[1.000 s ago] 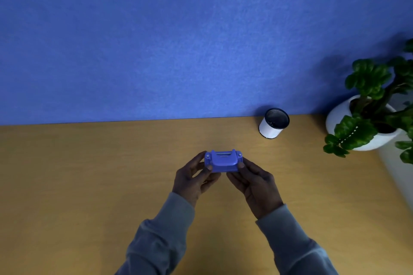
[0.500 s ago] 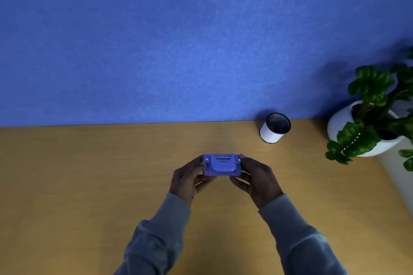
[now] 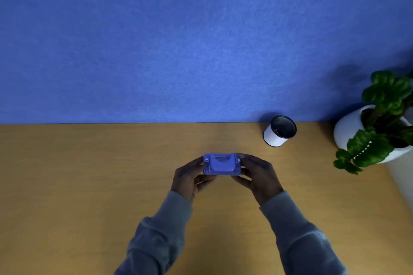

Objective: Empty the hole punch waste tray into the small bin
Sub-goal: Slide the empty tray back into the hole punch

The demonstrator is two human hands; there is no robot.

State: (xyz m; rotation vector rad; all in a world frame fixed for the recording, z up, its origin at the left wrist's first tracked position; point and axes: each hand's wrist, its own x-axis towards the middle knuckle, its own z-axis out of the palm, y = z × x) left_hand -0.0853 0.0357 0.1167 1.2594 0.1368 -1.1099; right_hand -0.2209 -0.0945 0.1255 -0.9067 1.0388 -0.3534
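A small blue hole punch [image 3: 221,165] sits at the middle of the wooden desk [image 3: 89,185], held from both sides. My left hand [image 3: 190,177] grips its left end and my right hand [image 3: 257,175] grips its right end. Its top faces me, with two silver screws showing. The waste tray under it is hidden. The small bin [image 3: 279,131], white outside and dark inside, stands upright at the back right by the wall, apart from both hands.
A potted green plant [image 3: 380,131] in a white pot stands at the right edge of the desk. A blue felt wall [image 3: 201,40] rises along the desk's far edge.
Both hands and the hole punch stay together at mid-desk; the punch has levelled slightly and my fingers wrap its ends more closely. The view has shifted a little.
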